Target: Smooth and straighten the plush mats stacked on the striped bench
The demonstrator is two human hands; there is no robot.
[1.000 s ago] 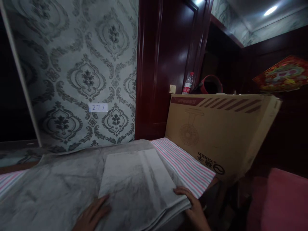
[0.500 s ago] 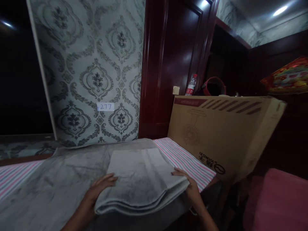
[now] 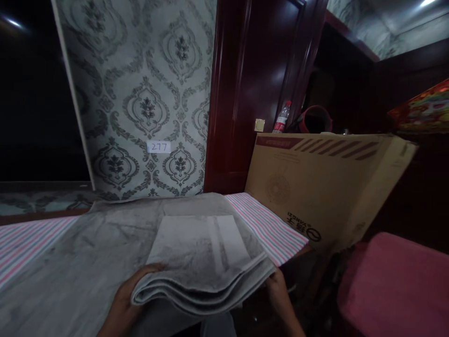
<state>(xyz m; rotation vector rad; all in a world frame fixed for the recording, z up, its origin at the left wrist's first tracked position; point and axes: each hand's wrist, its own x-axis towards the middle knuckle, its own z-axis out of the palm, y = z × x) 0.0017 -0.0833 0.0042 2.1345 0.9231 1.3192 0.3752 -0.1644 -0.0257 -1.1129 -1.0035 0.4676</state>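
Note:
A grey folded cloth [image 3: 199, 252], thick and plush like a towel or blanket, lies in several layers with its near edge raised off the surface. My left hand [image 3: 131, 292] grips its near left corner, thumb on top and the other fingers hidden underneath. At the near right corner my right hand [image 3: 278, 285] is closed on the layered edge, its fingertips mostly behind the fabric. Beneath the folded part spreads a larger grey cloth [image 3: 105, 243], wrinkled and laid flat over a striped pink, white and grey cloth [image 3: 266, 224].
A large cardboard box [image 3: 322, 187] stands at the right, with a plastic bottle [image 3: 281, 119] behind its top edge. A pink padded seat [image 3: 393, 285] is at the lower right. A paper label marked 277 [image 3: 159, 147] is on the patterned wall. A dark screen [image 3: 35, 103] stands at left.
Both hands have moved a little toward me, lifting the near edge of the folded cloth. My right hand has gone from resting on top to gripping the corner. The view has shifted slightly.

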